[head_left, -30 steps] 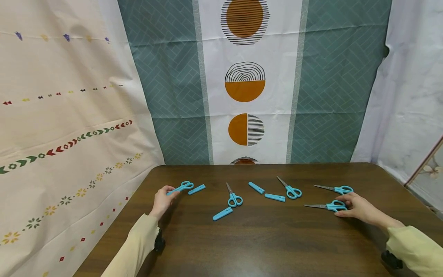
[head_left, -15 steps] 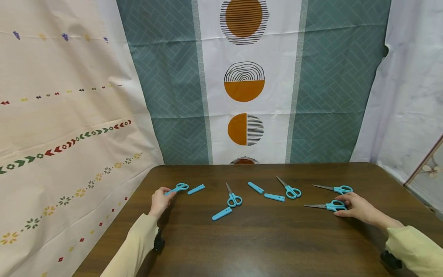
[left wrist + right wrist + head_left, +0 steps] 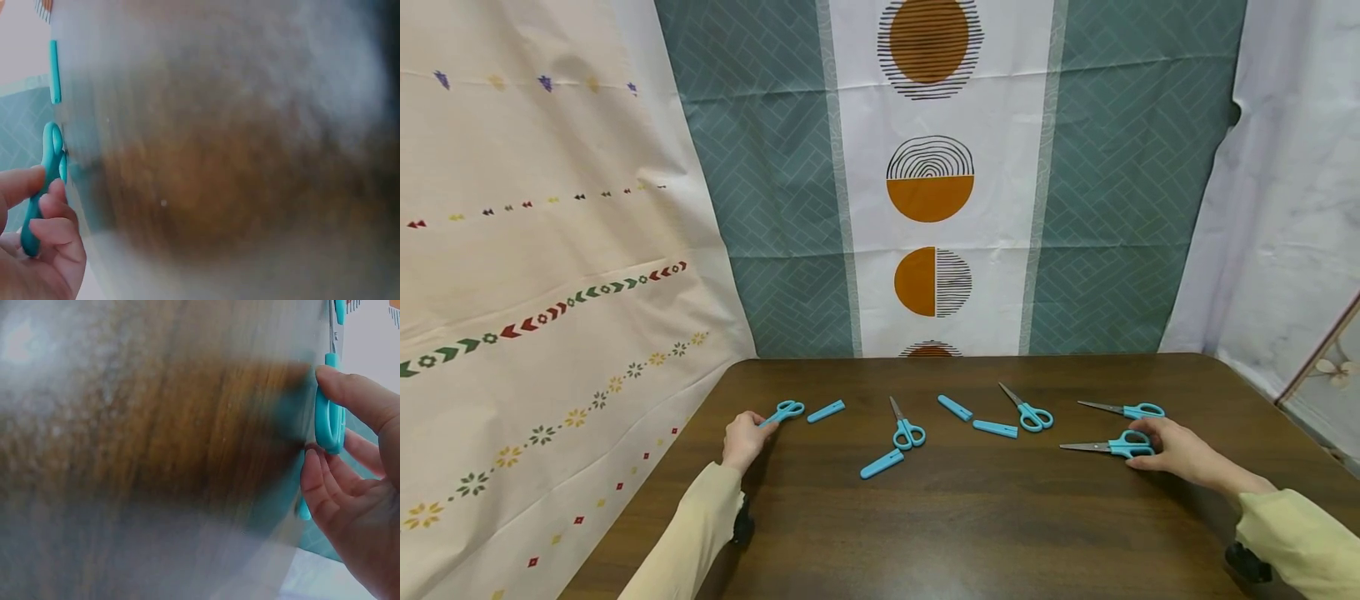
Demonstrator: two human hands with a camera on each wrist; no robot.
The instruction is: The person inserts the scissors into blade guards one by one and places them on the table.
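At the table's left side my left hand (image 3: 745, 442) holds a pair of light-blue scissors (image 3: 786, 410) between thumb and fingers. Its finger loops point away from the hand, and a blue cover hides the blades. The left wrist view shows the thumb and curled fingers around the covered end of the scissors (image 3: 31, 231). On the right, my right hand (image 3: 1178, 454) grips the blue handles of bare-bladed scissors (image 3: 1122, 447), whose blades point left on the table. Thumb and fingertips meet the handle (image 3: 326, 419) in the right wrist view. Just behind lie other uncovered scissors (image 3: 1138, 411).
A loose blue blade cover (image 3: 826, 411) lies right of the left hand. Mid-table are open-bladed scissors (image 3: 908, 433) with a cover (image 3: 882, 464) in front. Farther right lie two covers, one behind (image 3: 955, 407) and one nearer (image 3: 996, 428), beside more scissors (image 3: 1034, 417).
My left hand has drawn slightly left and toward me with the covered scissors, whose loops have come lower and farther from the loose cover. The right hand stays in place.
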